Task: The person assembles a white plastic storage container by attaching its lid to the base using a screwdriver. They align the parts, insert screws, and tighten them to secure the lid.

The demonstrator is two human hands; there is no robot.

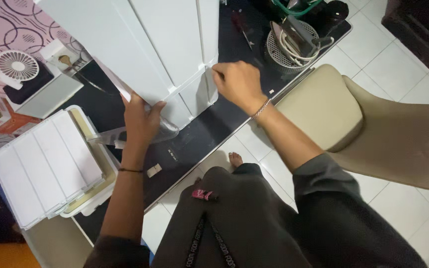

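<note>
Dark-sleeved, our left hand [142,119] grips the white cabinet's [150,44] corner; right hand [237,82] pinches its lower edge, steadying mid-assembly.

Two hands, left hand [142,119] and right hand [237,82], each with a grip on one white cabinet [145,44]. Beyond: one small fan [17,65], one beige chair [373,124], one stack of white panels [40,166].

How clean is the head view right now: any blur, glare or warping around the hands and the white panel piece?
Head view: wide-angle warping bends the floor tiles and dark table edge; the white panel piece is bright and nearly featureless, without hard glare; left hand and right hand are slightly soft; the lower left corner falls into deep shadow.
</note>
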